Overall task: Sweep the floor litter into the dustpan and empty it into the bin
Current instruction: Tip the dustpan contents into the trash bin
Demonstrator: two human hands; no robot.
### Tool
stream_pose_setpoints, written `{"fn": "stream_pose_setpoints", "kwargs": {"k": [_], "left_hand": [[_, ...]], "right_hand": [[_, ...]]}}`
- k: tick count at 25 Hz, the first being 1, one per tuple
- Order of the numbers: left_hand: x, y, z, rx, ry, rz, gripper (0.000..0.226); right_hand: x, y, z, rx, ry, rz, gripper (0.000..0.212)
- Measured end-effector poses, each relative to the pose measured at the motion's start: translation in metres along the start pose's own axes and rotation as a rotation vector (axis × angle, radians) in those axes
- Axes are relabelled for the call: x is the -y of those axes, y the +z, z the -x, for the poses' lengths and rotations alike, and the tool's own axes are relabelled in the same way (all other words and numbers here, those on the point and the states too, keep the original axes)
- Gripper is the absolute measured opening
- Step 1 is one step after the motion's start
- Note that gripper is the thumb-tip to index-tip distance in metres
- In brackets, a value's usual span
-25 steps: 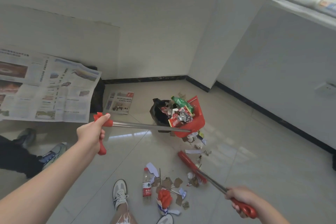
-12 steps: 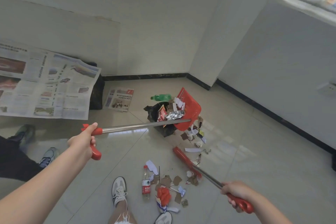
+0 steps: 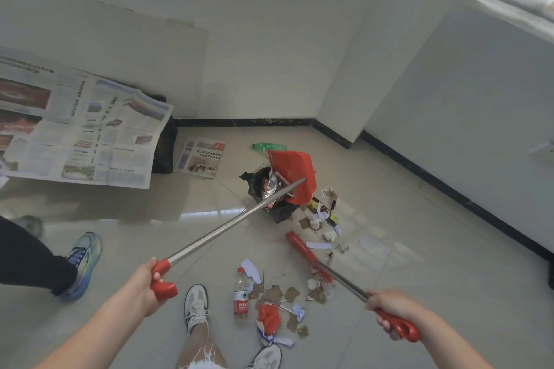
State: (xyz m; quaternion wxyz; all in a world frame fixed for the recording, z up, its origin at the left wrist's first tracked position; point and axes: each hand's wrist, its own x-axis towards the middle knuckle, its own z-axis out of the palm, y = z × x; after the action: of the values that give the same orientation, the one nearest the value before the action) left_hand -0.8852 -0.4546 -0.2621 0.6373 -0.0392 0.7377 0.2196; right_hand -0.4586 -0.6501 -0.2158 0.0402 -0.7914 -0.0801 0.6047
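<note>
My left hand [image 3: 143, 284] grips the red handle of the long-handled red dustpan [image 3: 295, 174]. The pan is tipped upside down over the black-bagged bin [image 3: 268, 192], with foil and wrappers spilling in. My right hand [image 3: 389, 308] holds the red grip of the broom [image 3: 302, 252], whose red head rests on the floor. Paper and cardboard scraps [image 3: 287, 296] lie by my feet, with a clear plastic bottle [image 3: 241, 296] and a red wrapper [image 3: 269, 316]. More scraps [image 3: 322, 216] lie right of the bin. A green bottle [image 3: 269, 146] lies behind it.
Another person's leg and blue shoe [image 3: 81, 263] stand at the left. A newspaper-covered seat [image 3: 78, 132] is against the left wall, and a folded newspaper [image 3: 201, 160] lies on the floor. Walls with black skirting close the corner behind and to the right.
The dustpan has tipped from nearly level to upside down over the bin, dumping its litter. The green bottle fell out behind the bin. My left hand has dropped lower and nearer to me.
</note>
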Motion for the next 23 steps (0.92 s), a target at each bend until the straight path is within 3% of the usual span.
{"fn": "stream_pose_setpoints", "kwargs": {"k": [7, 15, 20, 23], "left_hand": [[0.007, 0.001, 0.025, 0.020, -0.066, 0.061, 0.034], [0.001, 0.000, 0.038, 0.094, -0.081, 0.146, 0.031], [0.005, -0.018, 0.035, 0.112, -0.083, 0.195, 0.027], [0.001, -0.016, 0.037, 0.122, -0.038, 0.191, 0.025]], "right_hand": [[0.003, 0.007, 0.001, -0.024, -0.011, -0.048, 0.045], [-0.001, 0.013, 0.003, -0.012, -0.011, -0.054, 0.039], [-0.002, 0.009, 0.006, -0.009, -0.011, -0.079, 0.025], [-0.001, 0.000, 0.008, -0.022, -0.018, -0.099, 0.028]]}}
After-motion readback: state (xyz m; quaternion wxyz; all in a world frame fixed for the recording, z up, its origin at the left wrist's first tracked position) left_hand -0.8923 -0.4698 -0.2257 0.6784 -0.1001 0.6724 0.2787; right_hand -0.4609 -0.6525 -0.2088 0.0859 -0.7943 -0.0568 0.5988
